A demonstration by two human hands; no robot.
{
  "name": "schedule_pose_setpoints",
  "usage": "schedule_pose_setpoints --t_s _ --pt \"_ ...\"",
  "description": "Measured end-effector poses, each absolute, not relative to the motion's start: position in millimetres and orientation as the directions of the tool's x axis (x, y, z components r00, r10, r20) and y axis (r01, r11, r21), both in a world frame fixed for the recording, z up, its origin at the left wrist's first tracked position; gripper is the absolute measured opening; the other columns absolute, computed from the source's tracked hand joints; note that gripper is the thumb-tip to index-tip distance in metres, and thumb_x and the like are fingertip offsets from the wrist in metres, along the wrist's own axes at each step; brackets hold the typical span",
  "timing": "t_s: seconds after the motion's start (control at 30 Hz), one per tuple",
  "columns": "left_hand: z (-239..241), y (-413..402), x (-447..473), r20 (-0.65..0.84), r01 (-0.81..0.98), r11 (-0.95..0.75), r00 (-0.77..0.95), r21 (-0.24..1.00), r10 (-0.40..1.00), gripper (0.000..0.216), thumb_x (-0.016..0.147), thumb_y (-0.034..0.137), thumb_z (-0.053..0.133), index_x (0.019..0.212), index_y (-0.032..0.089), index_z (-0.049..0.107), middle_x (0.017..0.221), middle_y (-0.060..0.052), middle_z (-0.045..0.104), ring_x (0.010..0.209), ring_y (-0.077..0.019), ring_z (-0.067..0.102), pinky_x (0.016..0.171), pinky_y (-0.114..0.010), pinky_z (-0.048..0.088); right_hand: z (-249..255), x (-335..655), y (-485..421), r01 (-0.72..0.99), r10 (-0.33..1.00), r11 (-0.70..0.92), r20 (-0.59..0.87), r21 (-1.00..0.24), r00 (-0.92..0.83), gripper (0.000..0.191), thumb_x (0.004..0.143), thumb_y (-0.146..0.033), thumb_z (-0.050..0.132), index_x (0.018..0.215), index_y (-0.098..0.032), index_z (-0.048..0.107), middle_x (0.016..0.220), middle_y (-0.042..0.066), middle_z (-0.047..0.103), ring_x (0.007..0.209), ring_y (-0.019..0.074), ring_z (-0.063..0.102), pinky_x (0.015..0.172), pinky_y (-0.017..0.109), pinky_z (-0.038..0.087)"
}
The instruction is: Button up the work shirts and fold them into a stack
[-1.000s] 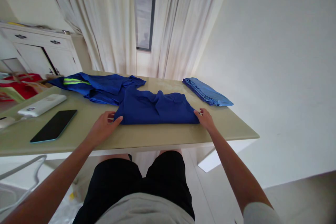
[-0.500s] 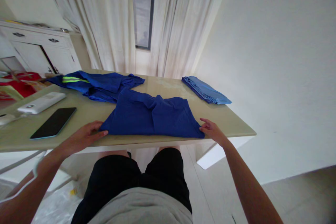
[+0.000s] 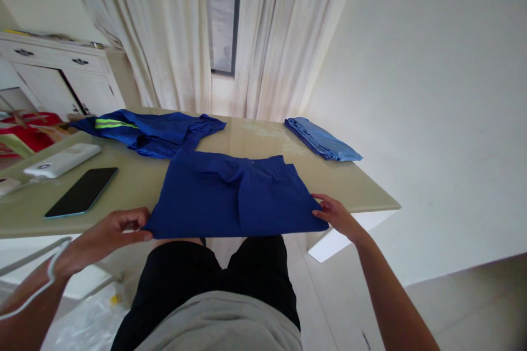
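Note:
A folded dark blue garment (image 3: 206, 197), which looks like a pair of trousers with a waistband at its far side, stretches between my two hands. Its near edge hangs out past the front of the table. My left hand (image 3: 127, 225) pinches the near left corner between thumb and fingers. At the opposite corner, my right hand (image 3: 329, 213) grips the cloth the same way. Behind it, to the left, lies a crumpled blue work garment (image 3: 160, 131) with a yellow-green reflective stripe, close against the folded one.
A stack of folded blue clothes (image 3: 323, 140) rests at the table's far right, near the wall. On the left are a black phone (image 3: 82, 192), a white device (image 3: 63, 160) and a red bag (image 3: 33, 131). The table (image 3: 362, 192) ends just before my legs.
Both hands have pulled the folded blue garment toward me, so its near edge now overhangs the table front. The cloth is more spread out, and its far side has slid closer.

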State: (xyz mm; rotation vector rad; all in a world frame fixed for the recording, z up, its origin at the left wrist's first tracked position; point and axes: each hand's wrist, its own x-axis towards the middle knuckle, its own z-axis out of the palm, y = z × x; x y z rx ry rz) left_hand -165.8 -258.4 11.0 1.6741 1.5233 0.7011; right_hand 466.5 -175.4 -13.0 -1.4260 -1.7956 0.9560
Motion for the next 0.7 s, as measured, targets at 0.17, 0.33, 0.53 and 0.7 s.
schedule_pose_setpoints --t_s 0.17,0.33,0.53,0.7 --pt "32 -225 -165 0.156 0.704 -0.023 -0.126 0.71 0.98 0.053 0.077 0.077 0.061 0.089 0.025 0.071 0.086 -0.005 0.075 0.08 -0.0277 0.069 0.071 -0.035 0.058 3 454 -144 0.69 0.966 0.243 0.234 -0.682 -0.109 0.052 0.086 -0.055 0.075 0.126 -0.022 0.071 0.105 0.011 0.072 0.085 0.0246 0.069 0.075 0.039 0.058" --pt "40 -124 -124 0.326 0.858 -0.261 0.117 0.442 0.938 0.066 0.084 0.07 0.053 0.125 0.021 0.069 0.134 -0.014 0.07 0.124 -0.037 0.064 0.106 -0.048 0.048 27 399 -61 0.765 0.873 0.48 0.321 -0.43 -0.367 0.057 0.086 -0.046 0.08 0.137 -0.026 0.067 0.139 0.013 0.066 0.125 0.0331 0.062 0.106 0.049 0.05" --pt "30 -63 -122 0.145 0.908 -0.346 0.32 0.237 0.936 0.048 0.075 0.068 0.066 0.095 0.026 0.076 0.103 -0.012 0.072 0.113 -0.039 0.065 0.107 -0.053 0.039 25 377 -25 0.795 0.835 0.543 0.077 -0.271 -0.545 0.034 0.087 -0.037 0.082 0.117 -0.024 0.076 0.097 0.006 0.075 0.099 0.0277 0.067 0.097 0.043 0.048" --pt "37 -57 -134 0.173 0.846 -0.425 0.388 0.324 0.905 0.05 0.08 0.071 0.055 0.094 0.025 0.068 0.105 -0.01 0.071 0.103 -0.0324 0.067 0.097 -0.041 0.047 18 377 -27 0.765 0.806 0.588 0.111 -0.263 -0.582 0.045 0.089 -0.046 0.079 0.129 -0.026 0.07 0.129 0.011 0.069 0.119 0.0322 0.06 0.105 0.046 0.042"
